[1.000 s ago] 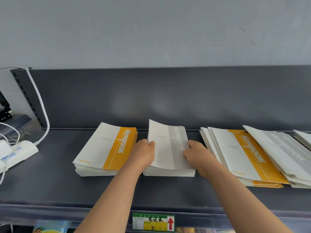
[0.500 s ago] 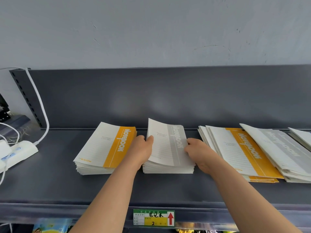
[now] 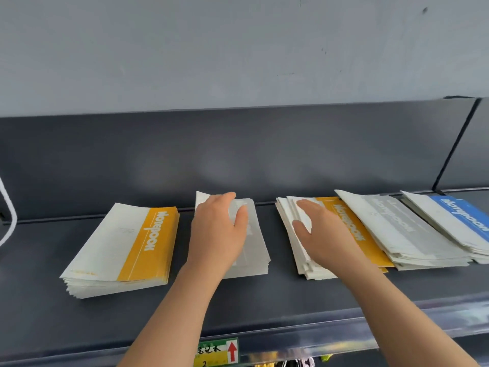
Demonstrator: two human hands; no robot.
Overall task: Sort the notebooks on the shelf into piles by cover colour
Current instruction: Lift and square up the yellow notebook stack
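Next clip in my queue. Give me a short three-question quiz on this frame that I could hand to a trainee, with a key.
1. True or false: the left hand is lifting a notebook clear of the shelf.
2. Which band colour shows on the rightmost notebook? A orange, B blue, C grey.
3. Fill in: the right hand reaches over the top notebook of the mixed spread, whose band is ___.

Key:
1. False. It lies open on the grey pile.
2. B.
3. Orange.
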